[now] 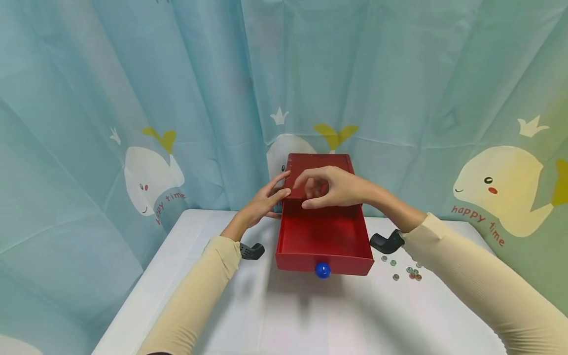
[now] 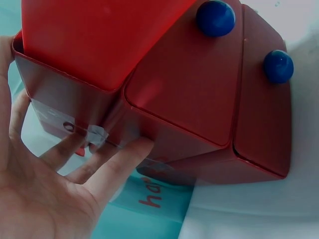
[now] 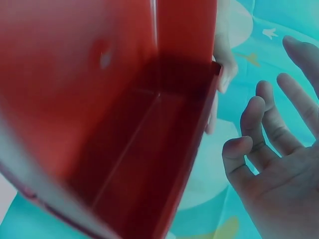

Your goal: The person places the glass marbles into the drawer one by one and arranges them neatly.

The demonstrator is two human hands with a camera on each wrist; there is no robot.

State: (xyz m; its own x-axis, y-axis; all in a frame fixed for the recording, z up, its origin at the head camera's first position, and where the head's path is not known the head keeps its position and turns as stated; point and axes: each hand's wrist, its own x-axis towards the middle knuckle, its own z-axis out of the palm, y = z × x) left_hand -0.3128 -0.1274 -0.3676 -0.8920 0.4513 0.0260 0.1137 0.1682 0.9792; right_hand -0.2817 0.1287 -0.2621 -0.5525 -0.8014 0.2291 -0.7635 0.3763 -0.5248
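Cream sleeves (image 1: 475, 276) lead to a left hand (image 1: 259, 204) splayed against a red cabinet (image 1: 317, 161) and a loosely curved, unladen right hand (image 1: 338, 187) near its extended drawer (image 1: 323, 236).

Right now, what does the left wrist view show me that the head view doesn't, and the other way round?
Only left wrist: two lower drawer fronts with blue knobs, and clear tape on the side of the red cabinet.
Only head: the right hand, the knob of the open drawer, and small round pieces on the white table.
Both: the left hand touching the cabinet, the open drawer and the printed curtain.
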